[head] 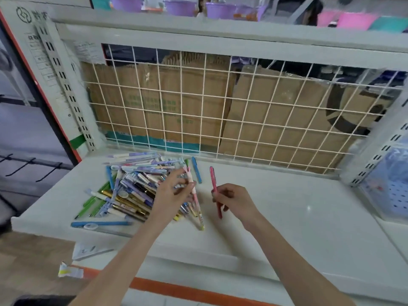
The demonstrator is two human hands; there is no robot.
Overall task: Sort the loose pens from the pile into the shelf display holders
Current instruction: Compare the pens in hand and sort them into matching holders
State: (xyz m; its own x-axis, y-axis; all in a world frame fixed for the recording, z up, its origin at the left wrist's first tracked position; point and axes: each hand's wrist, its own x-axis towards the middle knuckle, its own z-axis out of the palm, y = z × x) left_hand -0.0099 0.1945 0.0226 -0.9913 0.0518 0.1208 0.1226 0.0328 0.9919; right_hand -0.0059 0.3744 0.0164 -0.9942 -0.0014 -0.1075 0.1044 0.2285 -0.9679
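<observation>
left hand [174, 191] pinches a pale pink pen [195, 195] at the pile's [132, 186] 3 o'clock edge; right hand [229, 198] grips a red pen [215, 191]. no holders visible. risk: the loosely pinched pen may slip back into the pile.

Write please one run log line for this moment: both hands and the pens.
left hand: pinches pale pink pen | right hand: holds red pen | pen pile: on white shelf, still large
</observation>
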